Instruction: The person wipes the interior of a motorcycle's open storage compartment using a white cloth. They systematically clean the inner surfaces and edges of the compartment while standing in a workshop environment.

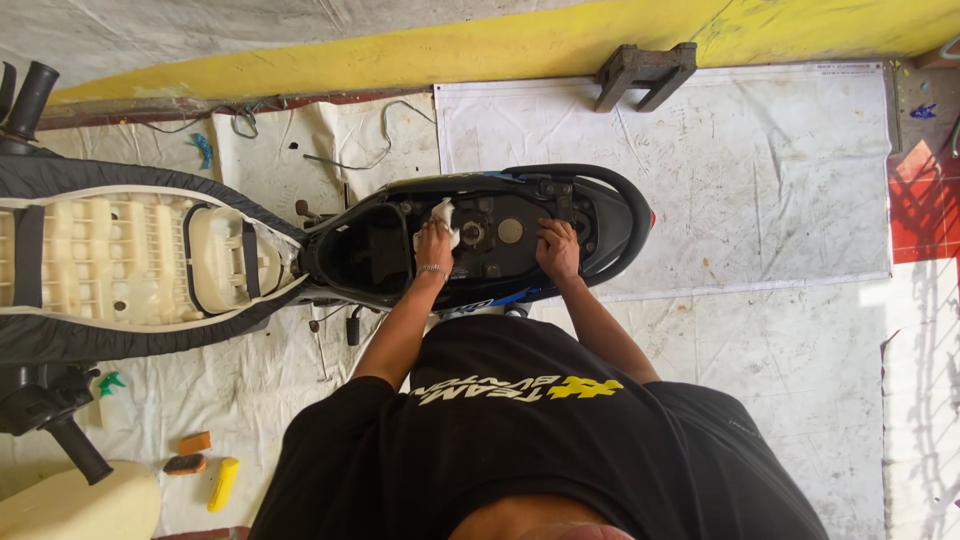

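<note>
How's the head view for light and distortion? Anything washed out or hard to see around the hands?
Head view: sharp, wide-angle, so the yellow wall bows. Hard sun washes out the floor sheet at right, with barred shadows on the red tiles. The left hand, on a white rag, and the right hand are evenly lit; the open scooter bay is too dark for detail.

Scooter repair workshop: opened scooter (480,235) on stained floor sheets (760,180).
</note>
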